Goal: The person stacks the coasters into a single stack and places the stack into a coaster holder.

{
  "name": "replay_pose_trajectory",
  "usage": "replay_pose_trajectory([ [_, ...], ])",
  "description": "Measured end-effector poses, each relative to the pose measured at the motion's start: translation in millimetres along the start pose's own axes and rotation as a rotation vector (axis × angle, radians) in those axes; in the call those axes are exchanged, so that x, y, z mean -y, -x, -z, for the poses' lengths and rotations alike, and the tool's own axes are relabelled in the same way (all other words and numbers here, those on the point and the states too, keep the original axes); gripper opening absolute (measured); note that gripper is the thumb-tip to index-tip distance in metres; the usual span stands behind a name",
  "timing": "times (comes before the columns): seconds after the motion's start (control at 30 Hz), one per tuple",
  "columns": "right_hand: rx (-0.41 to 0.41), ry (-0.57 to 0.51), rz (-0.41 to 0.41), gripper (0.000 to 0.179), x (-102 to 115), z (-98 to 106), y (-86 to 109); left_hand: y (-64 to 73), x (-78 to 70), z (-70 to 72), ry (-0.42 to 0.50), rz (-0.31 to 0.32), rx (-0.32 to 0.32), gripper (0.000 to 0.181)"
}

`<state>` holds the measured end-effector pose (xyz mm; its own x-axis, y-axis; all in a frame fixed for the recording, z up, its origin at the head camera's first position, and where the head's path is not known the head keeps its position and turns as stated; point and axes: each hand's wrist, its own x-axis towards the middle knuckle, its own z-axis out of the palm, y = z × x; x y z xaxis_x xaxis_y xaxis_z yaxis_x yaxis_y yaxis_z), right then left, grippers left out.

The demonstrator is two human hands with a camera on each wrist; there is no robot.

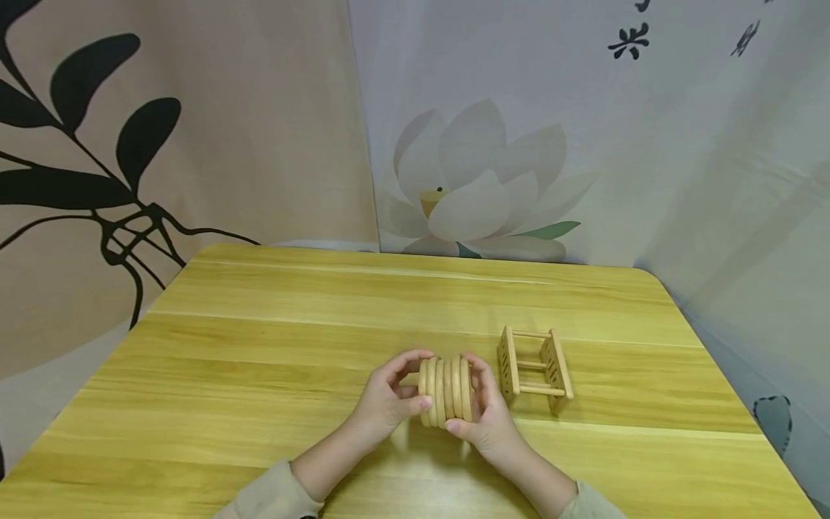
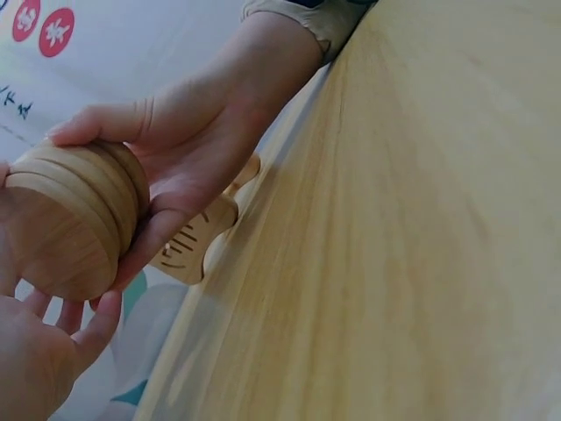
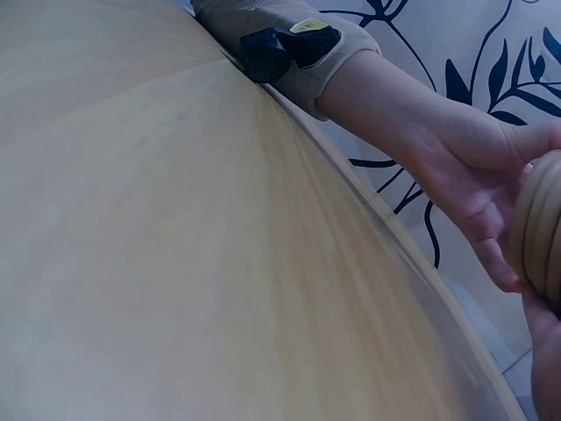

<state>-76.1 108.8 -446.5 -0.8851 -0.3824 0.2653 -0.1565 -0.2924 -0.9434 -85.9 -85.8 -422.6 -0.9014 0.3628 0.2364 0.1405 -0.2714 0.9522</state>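
Note:
Between both hands is a stack of several round wooden coasters (image 1: 444, 391), held on edge side by side over the table. My left hand (image 1: 386, 400) grips the left end, thumb across the near side and fingers round the far side. The right end is in my right hand (image 1: 488, 414), its thumb low on the near rim. In the left wrist view, the smooth flat face of an end coaster (image 2: 57, 246) shows. To the right of the hands stands a small wooden rack (image 1: 533, 388), with two slotted side panels joined by round dowels.
The light wood-grain table (image 1: 259, 346) spans the area under the hands, its far edge near a fabric backdrop (image 1: 272, 130). That backdrop bears a printed lotus (image 1: 480, 194) and dark leaves (image 1: 97, 79).

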Motion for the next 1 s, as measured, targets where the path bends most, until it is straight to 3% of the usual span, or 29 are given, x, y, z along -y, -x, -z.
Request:
replay_pose_trajectory([
  [0.3,0.015,0.01,0.033,0.094,-0.4,1.5,2.2,1.2,-4.8,-4.1,-0.032,0.031,-0.004,0.058],
  [0.6,0.025,0.053,0.017,0.102,3.2,3.8,3.0,2.5,-3.7,-4.5,-0.055,0.024,0.004,0.057],
  [1.0,0.039,0.121,0.04,0.093,5.4,5.8,3.4,2.0,-4.5,-6.8,-0.062,0.018,0.007,0.056],
])
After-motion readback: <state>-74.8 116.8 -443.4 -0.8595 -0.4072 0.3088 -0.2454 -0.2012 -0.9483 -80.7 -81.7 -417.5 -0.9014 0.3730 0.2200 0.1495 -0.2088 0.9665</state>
